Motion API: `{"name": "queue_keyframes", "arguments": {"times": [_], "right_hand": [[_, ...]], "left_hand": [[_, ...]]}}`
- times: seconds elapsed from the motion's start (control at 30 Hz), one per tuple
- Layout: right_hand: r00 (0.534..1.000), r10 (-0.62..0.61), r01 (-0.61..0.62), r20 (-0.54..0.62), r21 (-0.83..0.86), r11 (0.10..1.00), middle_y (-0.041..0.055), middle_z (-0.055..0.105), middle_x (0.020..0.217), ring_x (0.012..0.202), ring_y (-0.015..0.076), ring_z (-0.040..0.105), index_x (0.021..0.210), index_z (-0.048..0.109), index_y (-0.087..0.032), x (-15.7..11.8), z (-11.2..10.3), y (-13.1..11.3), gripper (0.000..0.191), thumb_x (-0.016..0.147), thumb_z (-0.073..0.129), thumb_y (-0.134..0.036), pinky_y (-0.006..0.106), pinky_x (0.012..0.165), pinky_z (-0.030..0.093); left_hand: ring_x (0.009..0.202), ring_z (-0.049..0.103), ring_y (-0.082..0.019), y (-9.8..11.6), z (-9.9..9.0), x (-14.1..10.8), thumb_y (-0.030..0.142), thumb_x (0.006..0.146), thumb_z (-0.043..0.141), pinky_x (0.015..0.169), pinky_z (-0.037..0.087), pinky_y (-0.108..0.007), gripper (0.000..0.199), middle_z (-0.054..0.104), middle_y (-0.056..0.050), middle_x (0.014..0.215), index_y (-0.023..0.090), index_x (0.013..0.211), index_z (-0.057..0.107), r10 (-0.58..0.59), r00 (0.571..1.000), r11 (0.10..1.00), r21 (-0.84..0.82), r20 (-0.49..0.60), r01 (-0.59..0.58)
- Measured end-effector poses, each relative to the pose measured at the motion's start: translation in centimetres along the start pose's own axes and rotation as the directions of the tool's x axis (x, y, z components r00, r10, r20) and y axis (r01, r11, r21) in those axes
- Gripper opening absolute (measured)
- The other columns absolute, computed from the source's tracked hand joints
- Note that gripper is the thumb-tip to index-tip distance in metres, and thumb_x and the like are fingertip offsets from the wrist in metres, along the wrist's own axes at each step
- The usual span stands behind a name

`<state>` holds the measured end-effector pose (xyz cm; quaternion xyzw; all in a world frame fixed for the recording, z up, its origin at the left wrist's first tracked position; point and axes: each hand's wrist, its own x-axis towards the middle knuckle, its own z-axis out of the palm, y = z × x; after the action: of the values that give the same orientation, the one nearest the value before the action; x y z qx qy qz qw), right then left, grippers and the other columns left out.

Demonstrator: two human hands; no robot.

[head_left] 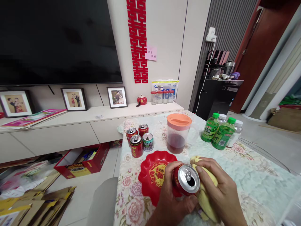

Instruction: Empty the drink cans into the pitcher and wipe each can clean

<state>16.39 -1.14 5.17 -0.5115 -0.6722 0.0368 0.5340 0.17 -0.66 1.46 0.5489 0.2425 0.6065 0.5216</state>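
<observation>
My left hand is wrapped round an opened red can, its silver top tilted toward me. A yellow cloth is gripped in my right hand and touches the can's right side. Beneath and to the left of the can lies a red scalloped plate with a gold pattern. Behind the plate, at the left, stand several opened cans: red ones and a green-and-silver one. A clear pitcher with an orange lid and dark liquid stands beyond my hands.
Green-labelled bottles and white-capped ones stand at the right on the flowered tablecloth. Behind the table, a white cabinet bears framed photos, a red pot and glass jars. A red box and flattened cardboard lie on the floor at left.
</observation>
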Motion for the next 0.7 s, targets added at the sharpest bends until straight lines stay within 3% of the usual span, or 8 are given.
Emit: {"name": "queue_keyframes", "arguments": {"times": [0.1,0.23,0.3,0.43,0.6,0.7], "right_hand": [[0.998,0.059,-0.059,0.009,0.018,0.998,0.0011,0.073,0.102,0.098,0.0156,0.070,0.096,0.070,-0.026,-0.1,0.4,0.3,0.012,0.099,0.060,-0.032,0.026,0.085,0.055],[0.998,0.062,-0.061,-0.017,0.017,0.998,0.0026,0.073,0.106,0.100,0.0168,0.071,0.100,0.070,-0.026,-0.5,1.1,-0.3,0.012,0.099,0.060,-0.033,0.027,0.086,0.056],[0.999,0.017,-0.017,-0.042,0.000,1.000,0.0042,0.072,0.109,0.102,0.0180,0.071,0.102,0.070,-0.025,-0.6,1.2,-0.9,0.012,0.098,0.061,-0.032,0.029,0.086,0.057],[0.988,-0.136,0.132,-0.079,-0.053,0.990,0.0067,0.071,0.108,0.103,0.0197,0.069,0.105,0.070,-0.024,-0.5,0.7,-2.3,0.012,0.096,0.064,-0.026,0.030,0.085,0.056],[0.939,-0.338,0.337,-0.065,-0.031,0.941,0.0076,0.067,0.105,0.102,0.0189,0.063,0.106,0.070,-0.020,0.0,0.0,-3.8,0.019,0.091,0.063,-0.011,0.029,0.087,0.052],[0.935,-0.347,0.347,-0.070,-0.012,0.938,0.0071,0.066,0.106,0.102,0.0184,0.062,0.104,0.071,-0.021,0.0,0.1,-3.7,0.020,0.090,0.063,-0.010,0.028,0.088,0.051]], "left_hand": [[0.121,0.061,-0.034,0.0,-0.2,-0.1,0.042,0.071,0.088,0.105,0.051,-0.047,0.074,0.062,-0.012,0.132,0.025,0.135,0.055,-0.061,0.998,0.998,0.003,0.017,0.061],[0.131,0.057,-0.038,-1.0,-0.1,-0.2,0.052,0.068,0.090,0.111,0.046,-0.049,0.092,0.060,-0.015,0.140,0.025,0.145,0.047,-0.178,0.983,0.967,-0.194,-0.039,0.167],[0.127,0.060,-0.038,-1.5,0.0,-0.2,0.056,0.065,0.090,0.108,0.048,-0.049,0.095,0.063,-0.015,0.135,0.025,0.144,0.046,-0.207,0.975,0.946,-0.270,-0.077,0.179],[0.121,0.062,-0.037,-1.9,0.1,-0.1,0.057,0.060,0.093,0.105,0.049,-0.048,0.094,0.065,-0.014,0.128,0.025,0.136,0.048,-0.192,0.972,0.951,-0.271,-0.138,0.149],[0.106,0.067,-0.031,-2.2,0.1,-0.1,0.048,0.067,0.091,0.097,0.053,-0.045,0.084,0.068,-0.008,0.117,0.028,0.134,0.045,-0.202,0.973,0.941,-0.298,-0.112,0.161],[0.101,0.068,-0.028,-2.6,0.1,-0.4,0.042,0.070,0.090,0.093,0.055,-0.043,0.082,0.068,-0.008,0.115,0.029,0.136,0.044,-0.181,0.979,0.929,-0.344,-0.095,0.138]]}}
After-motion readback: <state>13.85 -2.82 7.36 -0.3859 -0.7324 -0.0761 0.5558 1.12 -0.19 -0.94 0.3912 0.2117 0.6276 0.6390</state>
